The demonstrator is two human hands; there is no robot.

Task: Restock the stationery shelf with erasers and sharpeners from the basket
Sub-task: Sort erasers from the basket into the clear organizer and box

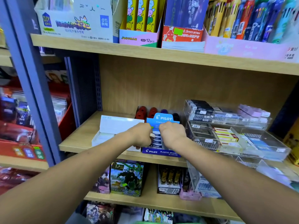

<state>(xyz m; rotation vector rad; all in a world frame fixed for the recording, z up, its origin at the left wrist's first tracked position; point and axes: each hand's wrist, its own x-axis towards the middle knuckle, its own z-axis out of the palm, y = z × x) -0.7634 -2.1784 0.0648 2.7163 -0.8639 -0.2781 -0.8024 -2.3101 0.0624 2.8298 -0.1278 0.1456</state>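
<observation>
Both arms are reached forward to the middle shelf (90, 126), wrists bent down, backs of the hands toward the camera. The left hand (140, 135) is curled, and a small white eraser (152, 135) is seen poking out at its right edge, apparently pinched; the fingers themselves are hidden behind the hand. The right hand (172, 135) is also curled over the same spot; whether anything is held cannot be told, as its fingers are hidden.

Both hands are placed over the blue Pilot box (161, 151), which sits at the shelf's front edge with its header card (165, 118) stood upright behind. Stacked Pilot-sleeved erasers (156, 142) are seen in the gap between the two hands, inside the box.

Just left of the blue box, touching or nearly so, a white box (110, 135) with raised lid is set. Behind the header card, red, purple and black sharpeners (142, 111) are lined up near the back wall. To the right, clear trays (258, 143) with small packaged items are stacked in tiers.

On the upper shelf, display boxes of pens (242, 18) and a Joguman box (139, 38) are stood. On the lower shelf, printed card boxes (127, 178) are placed. A green rim (150, 222), possibly the basket, is barely visible at the bottom edge.
</observation>
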